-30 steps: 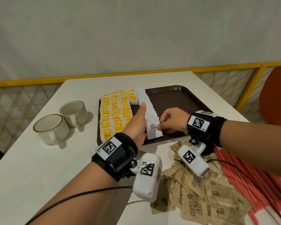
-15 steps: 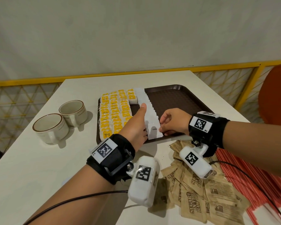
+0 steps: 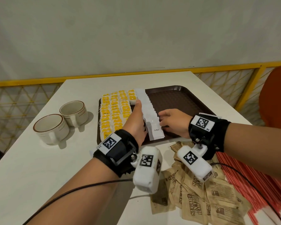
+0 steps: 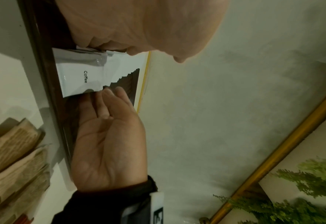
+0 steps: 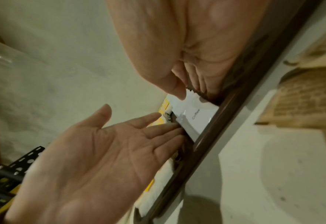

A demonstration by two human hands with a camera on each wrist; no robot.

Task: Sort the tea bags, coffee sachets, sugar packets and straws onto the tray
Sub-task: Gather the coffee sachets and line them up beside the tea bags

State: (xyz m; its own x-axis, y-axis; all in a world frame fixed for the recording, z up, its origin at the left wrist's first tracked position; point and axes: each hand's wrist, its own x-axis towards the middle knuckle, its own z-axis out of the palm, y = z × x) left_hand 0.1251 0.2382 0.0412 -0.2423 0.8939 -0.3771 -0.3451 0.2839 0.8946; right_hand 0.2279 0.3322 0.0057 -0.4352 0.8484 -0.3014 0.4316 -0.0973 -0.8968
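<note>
A brown tray (image 3: 177, 98) holds rows of yellow tea bags (image 3: 115, 111) on its left part. Beside them runs an overlapping line of white coffee sachets (image 3: 146, 103). My left hand (image 3: 136, 117) lies flat with straight fingers along the line's left edge; the right wrist view shows its open palm (image 5: 100, 151). My right hand (image 3: 169, 120) is at the right edge of the front sachet (image 3: 156, 130), marked "Coffee" (image 4: 81, 75). Its thumb lies on top and its fingertips (image 4: 104, 92) sit under the edge. Brown sugar packets (image 3: 201, 192) and red straws (image 3: 243, 176) lie on the table.
Two white cups (image 3: 50, 129) (image 3: 73, 112) stand left of the tray on the white table. The tray's right half is bare brown surface. A yellow railing runs behind the table, and an orange chair (image 3: 276, 95) stands at the right.
Both hands stay on either side of the sachet line. The right hand's fingers have shifted slightly from the front sachet's face to its right edge.
</note>
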